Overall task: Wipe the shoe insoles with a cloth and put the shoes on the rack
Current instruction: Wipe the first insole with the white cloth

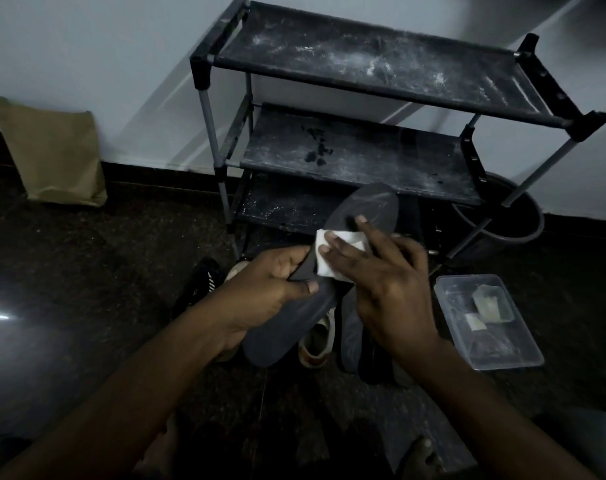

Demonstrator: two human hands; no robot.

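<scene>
The insole (362, 206) is up in the air in front of me, over the shoes on the floor, its toe end pointing at the rack (381, 161). My left hand (270, 282) grips it near the middle, thumb on top. My right hand (381, 271) lies flat with straight fingers, pressing the small white cloth (320, 240) onto it.

Only the middle is held, so I think a hard press toward the toe would bend the insole or twist it out of my grip. The cloth is pinned by fingertips alone and could slide out on a long stroke.

The toe end sits close to the front edge of the lowest shelf. All three shelves look dusty, so a brush against them would likely dirty the wiped face again.

Below me lie a pale shoe (317, 337), a black shoe (201, 282) and something dark beside them, too dim to name. A clear plastic box (485, 323) crowds my right and a bucket (513, 220) stands by the rack's right leg. I judge my left side, toward the paper bag (52, 154), the roomier one.
</scene>
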